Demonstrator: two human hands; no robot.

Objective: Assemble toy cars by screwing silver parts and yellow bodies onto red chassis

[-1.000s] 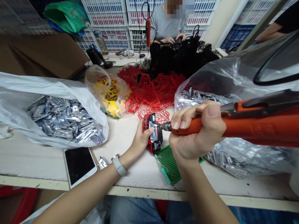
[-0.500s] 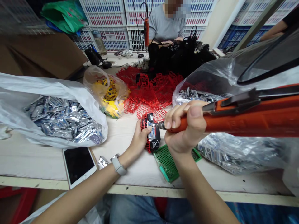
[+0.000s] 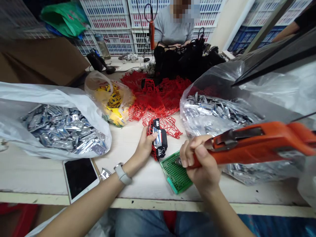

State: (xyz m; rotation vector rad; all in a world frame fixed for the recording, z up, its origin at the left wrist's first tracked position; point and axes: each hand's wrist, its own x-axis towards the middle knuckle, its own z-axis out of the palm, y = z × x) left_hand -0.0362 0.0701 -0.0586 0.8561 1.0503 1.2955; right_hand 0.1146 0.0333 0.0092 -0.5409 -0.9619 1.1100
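My left hand [image 3: 145,142] is closed around a small toy car body [image 3: 162,140], black and red with a silver panel, its thumb pressed on the panel. An orange electric screwdriver [image 3: 242,144] lies in the grip of my right hand [image 3: 202,161], fingers wrapped round its front end. The screwdriver's tip is over a green perforated tray [image 3: 176,174], low on the holes; whether it touches a screw is too small to tell. Red lattice frames [image 3: 170,126] lie just beyond the car body.
Silver parts fill a white bag [image 3: 108,144] at left and a clear bag [image 3: 184,108] at right. A yellow-parts bag [image 3: 116,115], a phone [image 3: 81,177] and a cardboard box [image 3: 44,62] stand left. Black cabled items [image 3: 182,62] are piled before another person [image 3: 172,26].
My right hand has drawn the screwdriver away from the car body, back and down to the right over the green tray. My left hand still holds the car body in about the same place.
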